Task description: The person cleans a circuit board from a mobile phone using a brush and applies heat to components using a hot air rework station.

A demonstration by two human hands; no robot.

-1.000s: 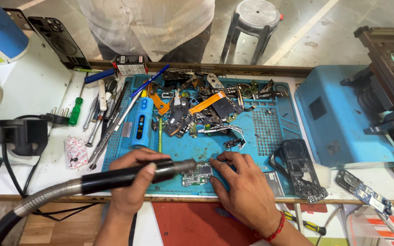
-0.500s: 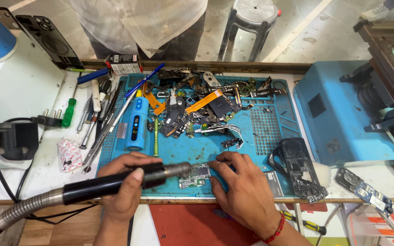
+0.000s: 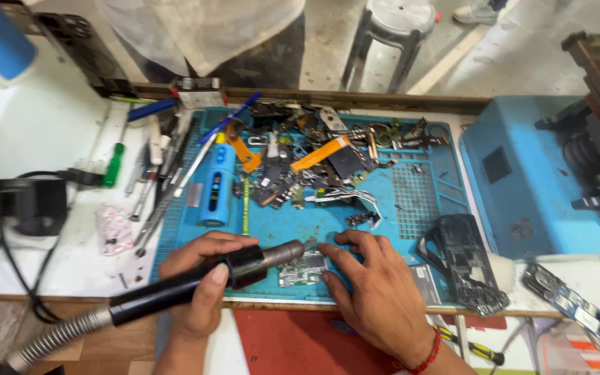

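Black hot-air wand (image 3: 196, 281) sits gripped in the left hand (image 3: 199, 278), its nozzle over the board (image 3: 301, 269) at the blue mat's (image 3: 411, 201) six o'clock, where the right hand's (image 3: 376, 295) spread fingers pin it.

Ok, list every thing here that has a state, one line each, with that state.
Left hand: wrapped around the hot-air wand.
Hot-air wand: held, lying nearly flat, nozzle over the circuit board.
Right hand: fingers pressing beside the circuit board.
Circuit board: flat on the blue mat, bare.
Blue mat: strewn with loose parts.
Phone frame: stripped, lying at the mat's right edge.
Green-handled screwdriver: lying unused.
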